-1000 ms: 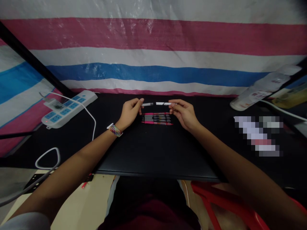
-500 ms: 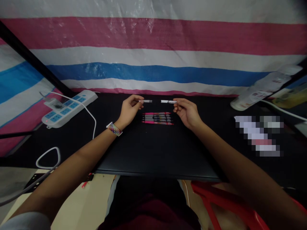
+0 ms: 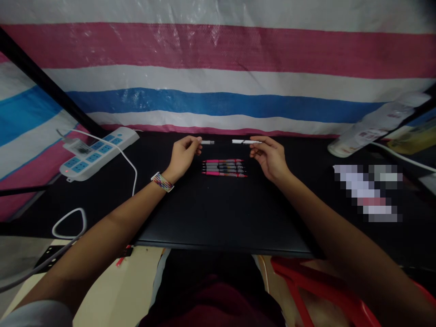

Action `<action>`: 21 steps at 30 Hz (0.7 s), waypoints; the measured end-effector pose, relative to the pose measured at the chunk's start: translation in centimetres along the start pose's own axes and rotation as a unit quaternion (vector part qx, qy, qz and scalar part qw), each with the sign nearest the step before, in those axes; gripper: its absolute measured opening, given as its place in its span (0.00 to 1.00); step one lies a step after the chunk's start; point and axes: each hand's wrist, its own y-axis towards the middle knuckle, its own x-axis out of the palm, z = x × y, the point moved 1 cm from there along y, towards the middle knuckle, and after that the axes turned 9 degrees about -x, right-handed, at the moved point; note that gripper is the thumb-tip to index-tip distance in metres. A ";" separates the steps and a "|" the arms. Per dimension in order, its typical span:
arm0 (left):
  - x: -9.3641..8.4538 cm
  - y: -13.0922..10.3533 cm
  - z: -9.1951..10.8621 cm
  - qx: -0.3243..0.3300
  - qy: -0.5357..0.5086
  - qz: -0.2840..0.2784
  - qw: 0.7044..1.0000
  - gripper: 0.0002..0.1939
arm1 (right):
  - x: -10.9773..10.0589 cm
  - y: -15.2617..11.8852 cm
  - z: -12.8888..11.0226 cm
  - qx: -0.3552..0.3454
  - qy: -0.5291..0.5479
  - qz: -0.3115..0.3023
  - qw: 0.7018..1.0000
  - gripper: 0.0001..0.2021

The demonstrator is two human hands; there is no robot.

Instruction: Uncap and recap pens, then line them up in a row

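Between thumb and fingers, my left hand (image 3: 185, 156) pinches a short grey-white pen piece (image 3: 207, 142) that points right. Across from it, my right hand (image 3: 269, 156) grips a white pen piece (image 3: 241, 141) with a dark mark, its free end towards the left. A gap separates the two pieces. Just below them, several pink and grey pens (image 3: 224, 168) lie side by side on the black table (image 3: 221, 209). The far ends of both held pieces are hidden by my fingers.
At the left sits a white power strip (image 3: 98, 154) with a plugged-in adapter and white cables. A clear bottle (image 3: 371, 129) stands at the back right, near a blurred white item (image 3: 364, 190). A striped sheet (image 3: 218, 50) hangs behind the table.
My right hand has moved slightly right with the white piece, showing more of it and widening the gap. My left hand has shifted a little left.
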 end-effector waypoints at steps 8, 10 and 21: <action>0.0 0.0 0.0 -0.010 0.018 0.015 1.000 0.20 | 0.0 0.0 -0.1 -0.005 0.000 -0.007 1.000 0.07; 0.0 0.1 0.0 -0.013 0.017 0.018 1.000 0.21 | 0.0 0.0 -0.1 -0.006 0.000 -0.009 1.000 0.07; -0.2 0.1 0.0 -0.012 0.014 0.026 0.999 0.21 | 0.0 0.1 -0.1 -0.008 -0.007 0.007 1.000 0.08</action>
